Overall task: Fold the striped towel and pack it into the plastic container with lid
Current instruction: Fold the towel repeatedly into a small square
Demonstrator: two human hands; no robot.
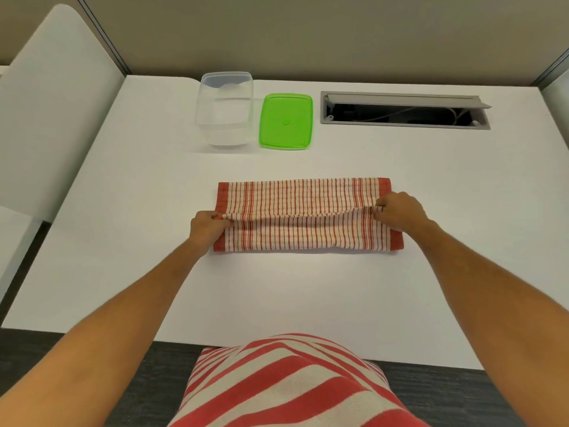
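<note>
Nearest the camera the person's two bare forearms reach out over the white worktop (123, 186), and both hands are pinched shut on cloth: the left hand (207, 224) has its fingers closed on the left end of the towel's raised edge, the right hand (397, 211) is closed on the same edge at the right end. The striped towel (308, 217) lies about mid-worktop, dead ahead at 12 o'clock, a long red-and-cream band already doubled over with a fold line running between the two hands. It looks like thin woven kitchen cloth, so probably light, floppy and not slippery at all; it sags in the middle where nobody holds it, so gripping the two ends of one edge, like here, seems the sane way to keep it square. For the next fold the short ends with the solid red hem look like the spots to grab. Further out, around 11 o'clock, sits the clear plastic container (224, 109), open and looking empty, and just beside it at 12 the green lid (286, 120) lying flat. Past that at 1 o'clock is a grey cable hatch (403, 110) set in the worktop. Count: one towel, one container, one lid, two hands.
</note>
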